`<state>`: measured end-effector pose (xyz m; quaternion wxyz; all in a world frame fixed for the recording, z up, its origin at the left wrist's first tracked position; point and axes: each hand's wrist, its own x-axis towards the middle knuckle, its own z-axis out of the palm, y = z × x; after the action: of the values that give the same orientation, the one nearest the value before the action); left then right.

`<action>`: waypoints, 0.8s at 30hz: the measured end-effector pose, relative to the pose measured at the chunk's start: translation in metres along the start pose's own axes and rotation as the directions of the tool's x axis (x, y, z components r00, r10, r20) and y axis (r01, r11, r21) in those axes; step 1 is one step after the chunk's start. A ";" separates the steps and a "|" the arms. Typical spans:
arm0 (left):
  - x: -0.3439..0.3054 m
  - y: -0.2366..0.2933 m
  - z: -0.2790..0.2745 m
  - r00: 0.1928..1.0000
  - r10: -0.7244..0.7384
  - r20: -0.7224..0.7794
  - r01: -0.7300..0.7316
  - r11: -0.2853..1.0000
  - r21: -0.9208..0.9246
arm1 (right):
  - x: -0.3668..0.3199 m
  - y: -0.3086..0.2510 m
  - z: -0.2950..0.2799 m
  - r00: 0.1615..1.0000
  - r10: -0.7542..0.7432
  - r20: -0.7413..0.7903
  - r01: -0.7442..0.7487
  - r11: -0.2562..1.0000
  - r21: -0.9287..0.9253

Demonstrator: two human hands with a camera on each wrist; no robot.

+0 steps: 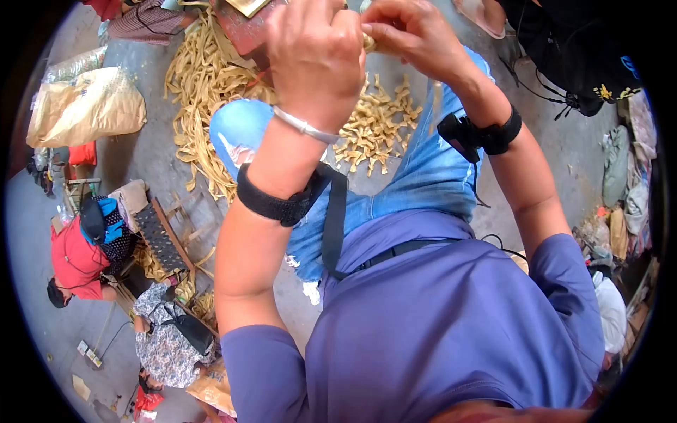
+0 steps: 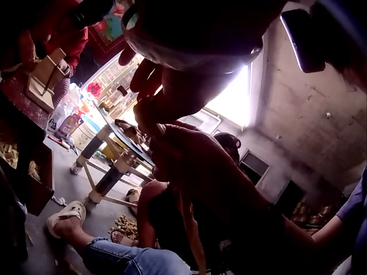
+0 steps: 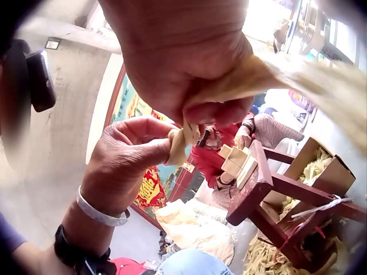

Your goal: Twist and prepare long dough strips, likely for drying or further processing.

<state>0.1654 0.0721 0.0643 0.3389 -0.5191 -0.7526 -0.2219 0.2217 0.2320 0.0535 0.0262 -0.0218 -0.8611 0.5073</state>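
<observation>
A flat pale-yellow strip [image 3: 246, 80] runs between both hands, twisted into a small knot or fold at one end. My left hand [image 3: 129, 152], with a bracelet at the wrist, pinches that end between thumb and forefinger. Close above it, my right hand [image 3: 183, 63] grips the strip with curled fingers, and the long part trails off to the right. In the head view the left hand [image 1: 314, 63] and right hand [image 1: 416, 39] meet at the top, hiding most of the strip. Its tail [image 2: 192, 229] hangs below the hands in the left wrist view.
Small knotted pieces [image 1: 377, 127] lie on the floor between my knees. Beside my left knee is a heap of long strips [image 1: 201, 84]. A red wooden bench [image 3: 258, 186] stands ahead, with another person behind it. Paper sack [image 1: 88, 109] and seated people are at left.
</observation>
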 end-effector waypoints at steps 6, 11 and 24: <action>0.004 0.008 -0.010 0.925 -0.205 0.321 0.235 0.970 -0.057 | -0.001 0.008 -0.014 0.971 -0.134 0.196 0.139 0.990 -0.013; 0.010 -0.009 -0.019 0.808 -0.358 0.468 0.509 0.824 -0.248 | -0.013 0.030 -0.003 0.939 -0.311 0.145 0.280 0.939 0.201; -0.011 0.010 -0.012 0.669 -0.683 0.294 0.708 0.464 -0.532 | -0.021 0.002 0.020 0.990 0.032 -0.138 0.065 0.765 0.641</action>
<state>0.1805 0.0602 0.0639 0.0188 -0.2512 -0.7903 -0.5586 0.2416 0.2142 0.0418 0.0973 -0.0395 -0.6312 0.7685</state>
